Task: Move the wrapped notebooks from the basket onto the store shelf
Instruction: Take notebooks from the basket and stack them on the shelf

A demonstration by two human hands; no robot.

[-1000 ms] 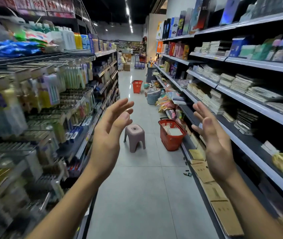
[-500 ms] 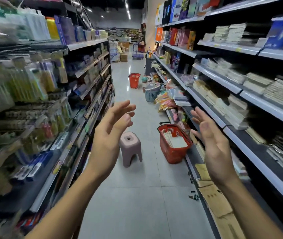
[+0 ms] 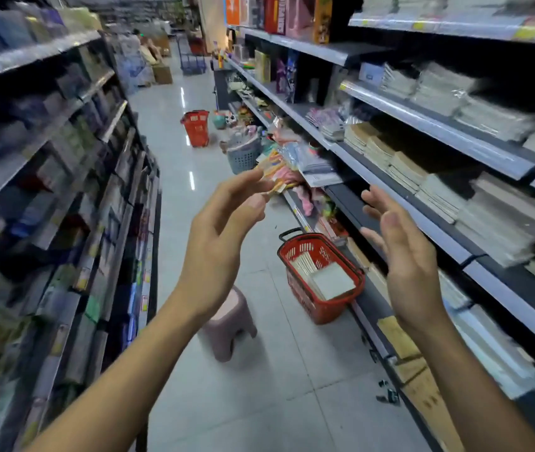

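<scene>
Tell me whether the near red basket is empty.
Not empty: wrapped notebooks lie inside the basket on the floor.

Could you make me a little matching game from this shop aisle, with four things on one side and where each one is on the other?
Things:
1. near red basket
2. pink stool
3. grey basket
4. far red basket

Places:
A. farthest down the aisle
B. on the floor under the left hand
C. by the right-hand shelf, holding notebooks
D. heaped with goods, beyond the left hand's fingertips

Pairs: 1-C, 2-B, 3-D, 4-A
</scene>
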